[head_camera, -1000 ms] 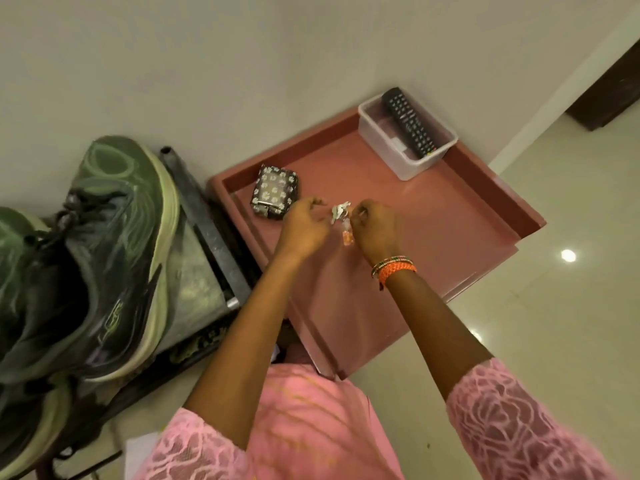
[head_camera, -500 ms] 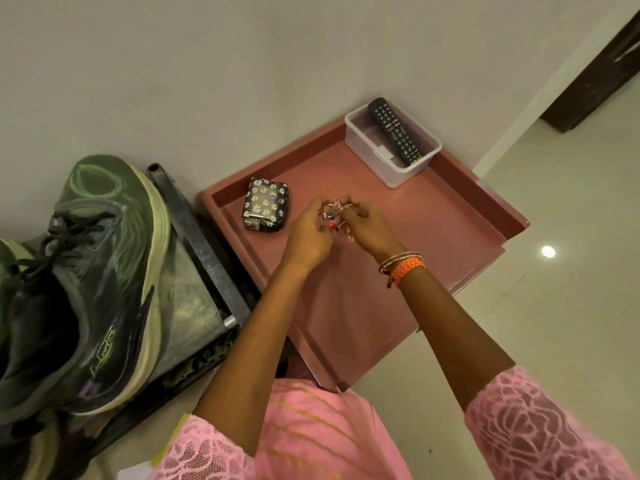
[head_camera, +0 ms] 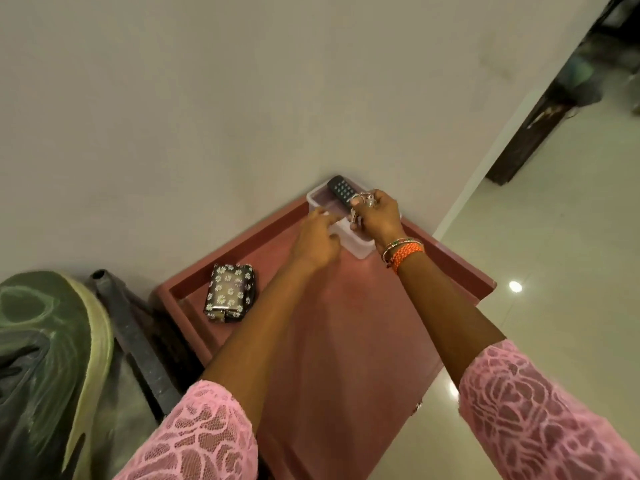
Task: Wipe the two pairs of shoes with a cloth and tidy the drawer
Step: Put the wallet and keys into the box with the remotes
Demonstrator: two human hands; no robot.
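Observation:
The pink drawer [head_camera: 460, 268] stands pulled out below the wall. In its far corner sits a small white plastic tub [head_camera: 362, 249] with a black remote [head_camera: 341, 190] leaning in it. My right hand [head_camera: 377, 216] hovers over the tub and grips a bunch of keys [head_camera: 362, 202]. My left hand [head_camera: 315, 237] reaches toward the tub's near rim with relaxed fingers and holds nothing. A black wallet with white daisies [head_camera: 230, 292] lies at the drawer's left side. A green and black sneaker [head_camera: 52, 358] sits on the rack at the left.
A dark metal rack bar [head_camera: 135, 337] runs between the sneaker and the drawer. The pale wall [head_camera: 242, 98] stands behind. A glossy tiled floor [head_camera: 554, 220] opens to the right, with dark wooden furniture [head_camera: 540, 126] at the far right.
Both hands have moved from the drawer's middle to the white tub in the far corner. The keys went along in my right hand; my left hand has let go of them.

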